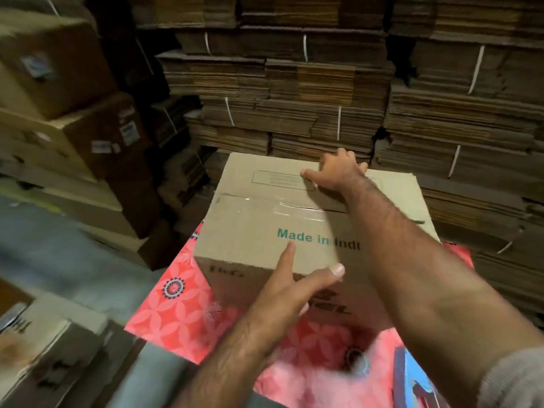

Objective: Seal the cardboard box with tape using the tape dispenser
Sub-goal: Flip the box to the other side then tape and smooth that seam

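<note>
A brown cardboard box (259, 213) printed "Made in India" stands on a table with a red flowered cloth (176, 307). Clear tape (265, 206) runs along the seam of its closed top flaps. My right hand (335, 172) reaches over the top and hooks its fingers over the far edge. My left hand (291, 290) is at the near top edge, fingers spread, thumb on the top and fingers against the front face. A blue object (412, 378), possibly the tape dispenser, lies blurred on the cloth at the lower right.
Tall stacks of flattened, strapped cardboard (294, 98) fill the back and right. Sealed boxes (73, 113) are piled at the left. Another box (44, 348) sits at the lower left. A strip of grey floor (59, 245) shows left of the table.
</note>
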